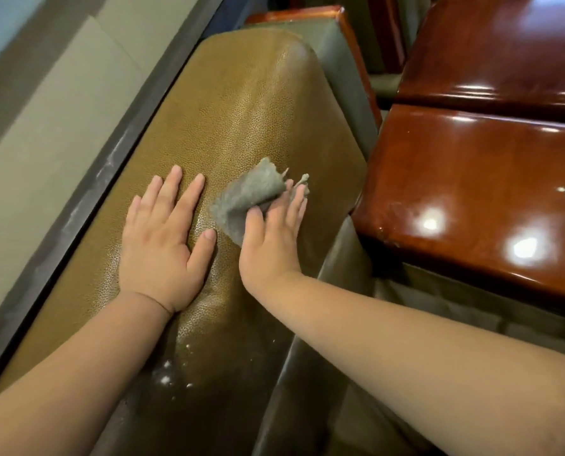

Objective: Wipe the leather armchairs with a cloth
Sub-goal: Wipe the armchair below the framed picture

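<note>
Olive-brown pebbled leather armchair back [241, 103] is filling the view, top edge rounded. Grey cloth [248, 199] is lying on it mid-frame, bunched under the right hand [272, 238], whose grip is pinching the cloth between thumb and straight fingers. Left hand [164, 238] is resting flat beside it, fingers spread, holding nothing. White specks [167, 373] are sitting lower down. Glossy red-brown wooden table [491, 192] is standing right; grey floor trim [77, 209] is running left.

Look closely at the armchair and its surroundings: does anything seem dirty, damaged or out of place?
Yes. White specks lie scattered on the leather chair top, nearer the camera than the left hand, where the right hand's grey cloth isn't touching. The cloth's far edge looks frayed.
</note>
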